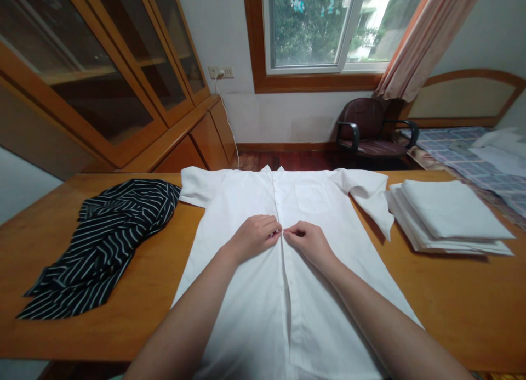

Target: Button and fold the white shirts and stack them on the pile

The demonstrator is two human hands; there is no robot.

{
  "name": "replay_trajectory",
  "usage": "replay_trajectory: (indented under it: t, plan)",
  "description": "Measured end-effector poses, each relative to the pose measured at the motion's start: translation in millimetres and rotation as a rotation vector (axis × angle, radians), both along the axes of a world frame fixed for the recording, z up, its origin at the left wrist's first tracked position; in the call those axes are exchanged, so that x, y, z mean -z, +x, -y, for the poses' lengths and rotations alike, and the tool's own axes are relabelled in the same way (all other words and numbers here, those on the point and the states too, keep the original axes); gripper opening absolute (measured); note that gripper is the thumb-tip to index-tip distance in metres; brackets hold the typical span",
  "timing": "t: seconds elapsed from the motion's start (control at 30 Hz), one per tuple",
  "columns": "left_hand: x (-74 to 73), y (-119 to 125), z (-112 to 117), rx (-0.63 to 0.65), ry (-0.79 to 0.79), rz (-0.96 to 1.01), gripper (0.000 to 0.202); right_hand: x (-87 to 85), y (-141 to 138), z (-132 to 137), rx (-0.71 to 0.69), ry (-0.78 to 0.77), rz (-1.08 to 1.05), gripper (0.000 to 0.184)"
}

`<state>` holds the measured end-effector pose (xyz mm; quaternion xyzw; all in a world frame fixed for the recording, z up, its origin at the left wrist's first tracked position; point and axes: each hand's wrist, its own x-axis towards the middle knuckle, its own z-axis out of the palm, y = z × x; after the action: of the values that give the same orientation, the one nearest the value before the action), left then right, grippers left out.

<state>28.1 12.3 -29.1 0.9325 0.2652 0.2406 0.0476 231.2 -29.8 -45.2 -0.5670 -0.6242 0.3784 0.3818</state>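
A white short-sleeved shirt (329, 270) lies flat, front up, on the wooden table (472, 292), collar at the far edge. My left hand (255, 237) and my right hand (308, 243) meet at the button placket in the middle of the shirt. Each hand pinches an edge of the placket, fingers closed, fingertips nearly touching. The buttons above the hands look fastened; below them the front gapes slightly.
A crumpled black-and-white striped garment (110, 232) lies at the left of the table. A stack of folded white shirts (447, 218) sits at the right. Beyond are a wooden glass-door cabinet (102, 78), a dark armchair (370, 128), a window and a bed (485, 149).
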Motion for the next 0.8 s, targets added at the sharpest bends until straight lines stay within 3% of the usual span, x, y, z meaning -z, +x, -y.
replay_trajectory:
  t: [0.8]
  plan:
    - [2.5, -0.1, -0.5, 0.004, -0.043, 0.066, 0.009, 1.5, -1.0, -0.1, 0.013, 0.021, -0.024, 0.013]
